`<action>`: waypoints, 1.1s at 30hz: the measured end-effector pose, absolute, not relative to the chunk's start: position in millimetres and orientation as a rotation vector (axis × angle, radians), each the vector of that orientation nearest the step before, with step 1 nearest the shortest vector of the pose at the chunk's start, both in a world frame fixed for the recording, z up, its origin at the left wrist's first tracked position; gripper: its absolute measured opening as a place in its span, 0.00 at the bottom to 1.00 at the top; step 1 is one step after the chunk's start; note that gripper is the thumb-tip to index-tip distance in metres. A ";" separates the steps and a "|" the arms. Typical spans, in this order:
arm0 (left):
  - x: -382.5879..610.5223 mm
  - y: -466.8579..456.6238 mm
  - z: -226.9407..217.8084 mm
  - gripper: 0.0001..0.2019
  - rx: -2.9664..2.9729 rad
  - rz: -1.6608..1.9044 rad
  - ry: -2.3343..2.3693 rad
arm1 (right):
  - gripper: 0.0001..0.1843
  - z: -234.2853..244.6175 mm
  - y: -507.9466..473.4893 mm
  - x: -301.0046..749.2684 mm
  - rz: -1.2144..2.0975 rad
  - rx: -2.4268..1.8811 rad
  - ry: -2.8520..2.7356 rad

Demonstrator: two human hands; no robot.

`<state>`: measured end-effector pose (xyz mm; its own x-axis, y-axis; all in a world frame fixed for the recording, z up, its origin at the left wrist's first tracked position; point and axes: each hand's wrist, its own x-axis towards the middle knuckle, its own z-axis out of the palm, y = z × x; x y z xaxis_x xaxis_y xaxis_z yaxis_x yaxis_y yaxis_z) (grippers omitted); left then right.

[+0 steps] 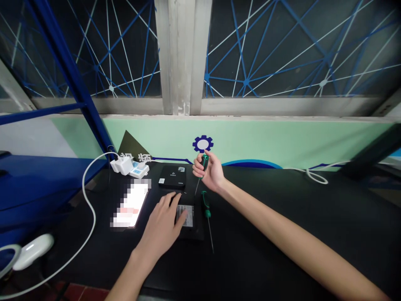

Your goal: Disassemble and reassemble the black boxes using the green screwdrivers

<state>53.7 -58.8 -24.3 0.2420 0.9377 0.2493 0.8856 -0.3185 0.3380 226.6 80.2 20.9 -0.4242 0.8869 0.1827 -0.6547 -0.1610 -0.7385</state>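
The dark tabletop (257,251) gives you a flat, level support for the work, with the second screwdriver (208,214) lying nearest, its shaft pointing toward you and its green-and-black handle away; this position beside the work probably serves for quick pickup. Immediately left of it lies the labelled black device (191,233), label (189,216) facing up. Your left hand (166,215) is palm down with fingers spread, the thumb across the label, apparently to steady the device rather than to grip it. To the left of that hand, the lit phone (133,205) lies screen up, presumably for easy viewing. Your right hand (211,171) is closed around the handle of the raised screwdriver (204,162), its shaft slanting down; the near-vertical hold would suit downward pressure. You cannot tell whether the tip touches the device. Farther back, the black box (172,177) lies flat, and the white power strip (139,170) sits near the green wall (257,142), likely kept there to leave working room.
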 end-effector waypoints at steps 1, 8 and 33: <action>52.2 -60.5 -25.4 0.24 2.365 0.618 1.743 | 0.19 20.8 79.5 226.1 1.787 -0.359 -0.947; 39.0 -68.9 -30.4 0.41 2.324 0.507 1.625 | 0.17 20.6 75.2 224.2 1.740 -0.399 -0.981; 32.0 -67.8 -27.4 0.49 2.224 0.462 1.626 | 0.18 17.6 64.5 212.9 1.577 -0.411 -1.079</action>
<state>32.0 -67.8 -27.4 0.2895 0.9555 0.0568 0.8428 -0.2826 0.4581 212.9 64.5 17.6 -0.3136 0.9077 0.2787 -0.5885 0.0446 -0.8073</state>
